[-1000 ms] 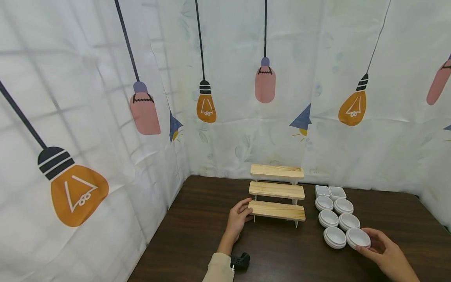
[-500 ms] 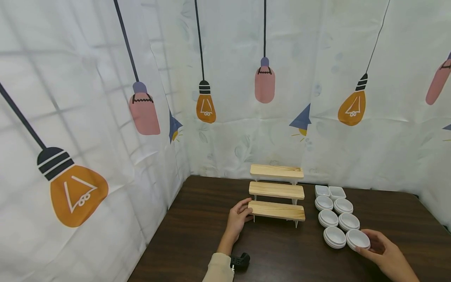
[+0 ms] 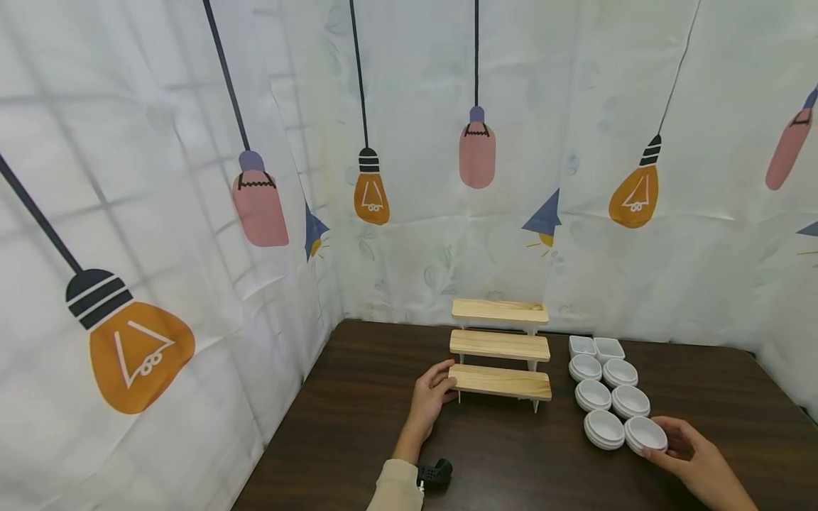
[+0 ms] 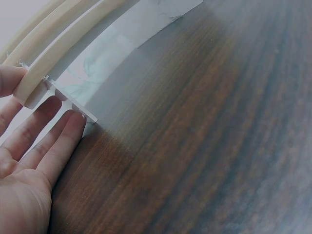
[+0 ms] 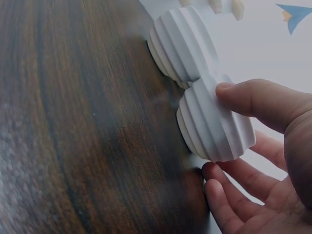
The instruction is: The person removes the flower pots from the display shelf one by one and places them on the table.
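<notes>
A three-tier wooden display stand (image 3: 500, 382) with clear supports stands near the back of the table. My left hand (image 3: 429, 399) holds the left end of its lowest board. In the left wrist view the thumb (image 4: 10, 80) lies against the board (image 4: 53, 53), and the other fingers reach toward the clear support (image 4: 73, 102). At the right, my right hand (image 3: 693, 454) grips the nearest right-hand stack of round white bowls (image 3: 645, 434). The right wrist view shows its thumb on the stack (image 5: 209, 122) and the fingertips at the far side. Another bowl stack (image 5: 180, 44) stands beside it.
More stacks of round white bowls (image 3: 603, 429) form two columns right of the stand. Two square white dishes (image 3: 608, 348) sit at their far end. A dark wood table (image 3: 358, 397) meets a lamp-print curtain (image 3: 415, 248) at its back and left. A black device is on the left wrist.
The head view has shifted slightly, so everything sits a little further left in it. Both hands keep the same places on the stand and the bowl stack.
</notes>
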`<state>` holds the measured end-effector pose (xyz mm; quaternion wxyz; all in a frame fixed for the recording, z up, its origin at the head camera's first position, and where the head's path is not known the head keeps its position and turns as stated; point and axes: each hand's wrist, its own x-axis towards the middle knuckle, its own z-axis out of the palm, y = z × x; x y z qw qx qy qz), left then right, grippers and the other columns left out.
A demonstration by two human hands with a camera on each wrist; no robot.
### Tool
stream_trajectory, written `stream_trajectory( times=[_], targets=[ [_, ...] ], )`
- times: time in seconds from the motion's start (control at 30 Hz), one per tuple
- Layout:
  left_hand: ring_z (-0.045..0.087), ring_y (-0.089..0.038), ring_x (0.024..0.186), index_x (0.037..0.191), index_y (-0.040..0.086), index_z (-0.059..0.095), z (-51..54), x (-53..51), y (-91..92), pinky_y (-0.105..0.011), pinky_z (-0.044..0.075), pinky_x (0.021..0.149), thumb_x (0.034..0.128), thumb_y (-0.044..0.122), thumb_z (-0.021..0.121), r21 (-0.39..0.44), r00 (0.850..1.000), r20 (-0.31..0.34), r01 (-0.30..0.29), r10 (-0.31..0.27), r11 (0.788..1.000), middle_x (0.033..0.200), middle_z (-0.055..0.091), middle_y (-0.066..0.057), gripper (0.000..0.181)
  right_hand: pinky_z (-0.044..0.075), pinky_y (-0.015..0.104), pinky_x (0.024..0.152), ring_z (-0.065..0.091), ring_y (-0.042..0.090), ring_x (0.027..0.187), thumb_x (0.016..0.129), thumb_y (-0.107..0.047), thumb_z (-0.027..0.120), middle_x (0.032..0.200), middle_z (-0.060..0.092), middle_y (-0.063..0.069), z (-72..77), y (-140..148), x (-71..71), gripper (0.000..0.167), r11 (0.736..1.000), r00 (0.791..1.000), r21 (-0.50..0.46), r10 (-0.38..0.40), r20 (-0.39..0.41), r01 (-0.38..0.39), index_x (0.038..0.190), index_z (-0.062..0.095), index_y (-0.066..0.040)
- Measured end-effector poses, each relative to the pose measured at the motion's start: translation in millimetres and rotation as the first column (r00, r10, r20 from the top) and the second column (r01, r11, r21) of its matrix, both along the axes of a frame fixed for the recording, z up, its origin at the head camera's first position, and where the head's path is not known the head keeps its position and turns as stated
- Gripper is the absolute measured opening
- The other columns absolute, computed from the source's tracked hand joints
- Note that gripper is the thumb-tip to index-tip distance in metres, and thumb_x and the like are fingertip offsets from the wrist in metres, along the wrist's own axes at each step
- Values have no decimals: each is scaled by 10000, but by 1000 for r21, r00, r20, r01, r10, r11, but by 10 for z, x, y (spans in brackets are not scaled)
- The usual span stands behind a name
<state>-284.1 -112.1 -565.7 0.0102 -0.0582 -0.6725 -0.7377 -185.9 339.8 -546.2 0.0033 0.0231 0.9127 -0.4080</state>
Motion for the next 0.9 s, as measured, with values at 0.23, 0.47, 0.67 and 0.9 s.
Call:
stream_trajectory(
  times=[0.23,0.47,0.67,0.9],
  targets=[
    [704,-265,1095,1458,41,549,12,-7,-20,-426,597,918,1019,162,633,-4,1000,-1,7,-7,1000,1281,685,-225,463,525,173,712,506,-180,870,947,-341,746,1285,605,207,-9,-17,-11,711,1000,1000,2,10,-2,-10,1428,437,81],
    [712,-208,1060,1462,31,541,-11,-33,-37,-389,603,903,1017,170,637,-13,1000,-4,10,-10,1000,1260,696,-211,475,524,177,715,514,-168,865,941,-336,753,1276,603,197,-24,-10,-33,711,1000,1000,3,10,-19,-10,1423,439,82],
    [711,-197,1055,1461,42,546,-16,-43,-50,-368,602,900,1017,163,635,-10,1000,11,13,-13,1000,1255,704,-184,468,527,176,718,515,-167,869,945,-326,749,1249,614,140,-35,-17,-30,705,1000,1000,-9,12,-21,-12,1422,439,90],
    [704,-250,1088,1462,40,544,14,-47,-69,-399,600,906,1027,165,620,-23,1000,-7,10,-11,1000,1281,684,-221,459,533,198,711,491,-189,871,961,-351,727,1324,571,284,-16,-39,-48,692,1000,1000,-17,-4,-24,3,1430,440,68]
  ],
)
